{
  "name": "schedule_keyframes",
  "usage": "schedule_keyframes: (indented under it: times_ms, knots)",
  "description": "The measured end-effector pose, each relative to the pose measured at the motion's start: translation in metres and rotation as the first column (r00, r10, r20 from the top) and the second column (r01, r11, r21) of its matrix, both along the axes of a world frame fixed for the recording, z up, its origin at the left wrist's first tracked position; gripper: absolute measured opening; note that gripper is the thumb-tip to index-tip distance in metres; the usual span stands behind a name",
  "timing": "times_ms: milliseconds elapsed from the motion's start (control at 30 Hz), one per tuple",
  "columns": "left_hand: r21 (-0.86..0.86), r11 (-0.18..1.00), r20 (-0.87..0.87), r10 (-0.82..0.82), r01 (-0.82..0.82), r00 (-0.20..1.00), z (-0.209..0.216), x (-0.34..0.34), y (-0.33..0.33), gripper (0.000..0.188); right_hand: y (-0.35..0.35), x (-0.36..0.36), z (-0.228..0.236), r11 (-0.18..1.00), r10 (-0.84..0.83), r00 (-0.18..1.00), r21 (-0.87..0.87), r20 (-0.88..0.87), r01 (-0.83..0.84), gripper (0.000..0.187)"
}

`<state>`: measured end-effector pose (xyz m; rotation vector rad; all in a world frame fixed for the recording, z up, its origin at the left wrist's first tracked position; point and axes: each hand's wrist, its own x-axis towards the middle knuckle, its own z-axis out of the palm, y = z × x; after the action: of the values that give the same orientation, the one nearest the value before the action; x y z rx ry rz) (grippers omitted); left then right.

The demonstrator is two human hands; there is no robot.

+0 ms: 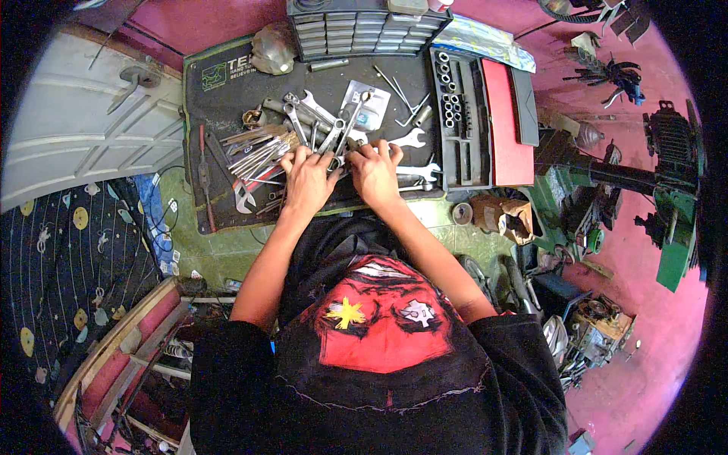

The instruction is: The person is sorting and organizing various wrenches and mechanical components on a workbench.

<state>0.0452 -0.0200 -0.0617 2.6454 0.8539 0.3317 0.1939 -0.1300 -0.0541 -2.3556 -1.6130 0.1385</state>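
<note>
Curling my left hand [308, 179] and right hand [375, 174] at heaped silver metal wrenches [331, 136], finger grip indeterminable, I suspect pulling one could drag overlapping neighbours askew.

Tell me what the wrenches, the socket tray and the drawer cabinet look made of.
Wrenches: polished metal, probably chromed steel, given the bright highlights. Socket tray: dark, matte, likely moulded plastic, judging by its shaped recesses. Drawer cabinet: apparently plastic, from its glossy greyish fronts, though uncertain.

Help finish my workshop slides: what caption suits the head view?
Two bare hands among loose wrenches on a dark mat, socket case at right.
</note>
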Motion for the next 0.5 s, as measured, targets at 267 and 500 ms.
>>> schedule_keyframes:
  times_ms: [267, 500]
  knots:
    - [0.064, 0.998, 0.005, -0.015, 0.015, 1.000, 0.001, 0.001, -0.002, 0.038, -0.027, 0.066, -0.020, 0.974, -0.228, 0.962, 0.038, 0.147, 0.225, 0.024]
    - [0.091, 0.996, -0.019, 0.010, -0.008, 1.000, -0.004, 0.003, -0.005, 0.037, -0.035, 0.091, -0.026, 0.944, -0.326, 0.929, 0.005, 0.176, 0.331, 0.025]
